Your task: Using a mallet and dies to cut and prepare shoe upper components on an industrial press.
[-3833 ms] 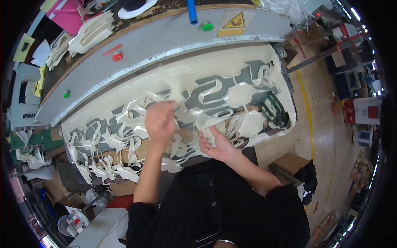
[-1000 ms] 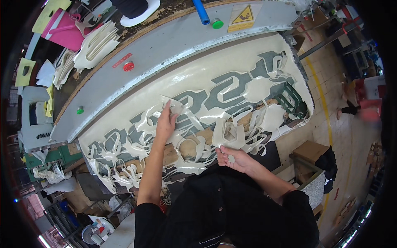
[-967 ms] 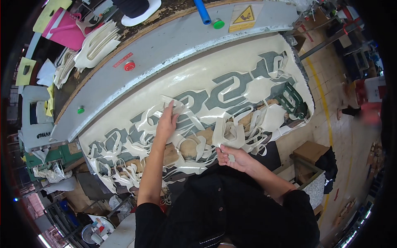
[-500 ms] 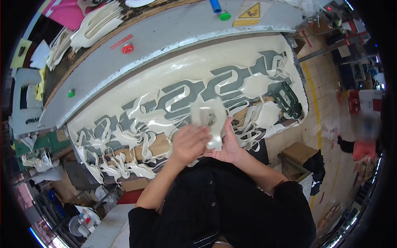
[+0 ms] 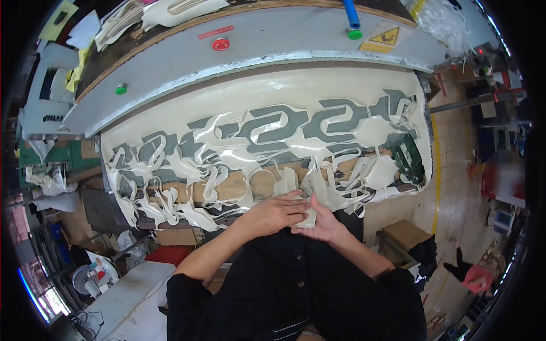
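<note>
In front of my body, both hands hold U-shaped cream cut-out pieces (image 5: 316, 183) of thin sheet material. My right hand (image 5: 326, 223) grips them from the right, thumb raised along the edge and fingers underneath. From the left, the fingers of my left hand (image 5: 275, 216) lie across the front of the pieces, pressing on them. How many pieces are stacked cannot be made out. Just beyond lies a wide cream sheet (image 5: 267, 85) with shaped holes cut through it, showing a grey-green layer (image 5: 267, 126) below. Tangled cream offcut strips (image 5: 170, 199) cover its near edge.
A dark green slotted cutting die (image 5: 407, 158) rests at the sheet's right end. Behind runs a grey machine beam (image 5: 170, 68) with a red button (image 5: 220, 44) and green buttons (image 5: 355, 34). Stacked cream pieces (image 5: 182, 10) lie on top. A cardboard box (image 5: 405, 234) stands at right.
My hands have drawn the cream pieces slightly lower and tilted them, and my left fingers now lie across them. The view has shifted, so the machine appears farther right.
</note>
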Available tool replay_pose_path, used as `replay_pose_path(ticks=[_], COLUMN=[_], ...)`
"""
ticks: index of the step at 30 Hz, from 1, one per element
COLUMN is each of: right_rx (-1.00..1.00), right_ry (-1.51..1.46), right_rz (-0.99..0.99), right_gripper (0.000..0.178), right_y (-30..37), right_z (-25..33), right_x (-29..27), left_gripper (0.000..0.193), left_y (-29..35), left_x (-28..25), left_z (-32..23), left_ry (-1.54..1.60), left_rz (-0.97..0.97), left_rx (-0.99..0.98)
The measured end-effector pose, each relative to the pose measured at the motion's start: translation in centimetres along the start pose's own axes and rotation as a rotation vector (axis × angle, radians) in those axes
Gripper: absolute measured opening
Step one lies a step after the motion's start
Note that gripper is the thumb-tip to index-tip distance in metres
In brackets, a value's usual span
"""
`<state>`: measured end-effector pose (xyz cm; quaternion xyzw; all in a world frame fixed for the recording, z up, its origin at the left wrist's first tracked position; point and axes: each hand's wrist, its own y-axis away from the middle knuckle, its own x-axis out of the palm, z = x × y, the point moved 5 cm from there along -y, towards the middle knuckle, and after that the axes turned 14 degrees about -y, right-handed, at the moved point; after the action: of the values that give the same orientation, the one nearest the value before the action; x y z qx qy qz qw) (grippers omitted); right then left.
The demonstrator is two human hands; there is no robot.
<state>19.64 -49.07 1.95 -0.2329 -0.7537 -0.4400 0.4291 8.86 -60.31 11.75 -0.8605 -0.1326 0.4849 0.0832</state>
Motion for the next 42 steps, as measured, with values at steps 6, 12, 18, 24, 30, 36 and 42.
replay_pose_path(ticks=[6, 12, 18, 24, 30, 36, 42], right_rx=[-0.257, -0.129, -0.167, -0.287, -0.263, -0.217, -0.065], right_ry=[0.343, 0.051, 0.109, 0.323, 0.320, 0.267, -0.218], right_rz=[-0.212, 0.140, 0.164, 0.029, -0.054, -0.043, 0.205], right_gripper=[0.042, 0.034, 0.027, 0.023, 0.022, 0.023, 0.038], right_y=[0.5, 1.4, 1.4, 1.3, 1.2, 0.8, -1.0], right_z=[0.4, 0.4, -0.3, -0.4, -0.2, -0.2, 0.2], right_x=[1.5, 2.1, 2.2, 2.9, 2.0, 2.5, 2.8], left_gripper=[0.026, 0.033, 0.054, 0.059, 0.067, 0.037, 0.017], left_y=[1.5, 14.7, 14.7, 17.1, 18.4, 17.2, 8.9], left_x=[-3.6, -9.0, -8.5, -7.5, -7.1, -7.5, -13.9], left_z=[5.7, 24.2, 26.5, 25.5, 26.9, 26.0, 17.8], left_ry=[-0.006, -0.600, -0.605, -0.509, -0.232, -0.219, -0.330], left_rz=[-0.090, -0.240, 0.131, -0.288, -0.471, -0.471, -0.422], left_rx=[-0.213, -1.098, -1.048, -1.211, -1.566, -1.478, -1.209])
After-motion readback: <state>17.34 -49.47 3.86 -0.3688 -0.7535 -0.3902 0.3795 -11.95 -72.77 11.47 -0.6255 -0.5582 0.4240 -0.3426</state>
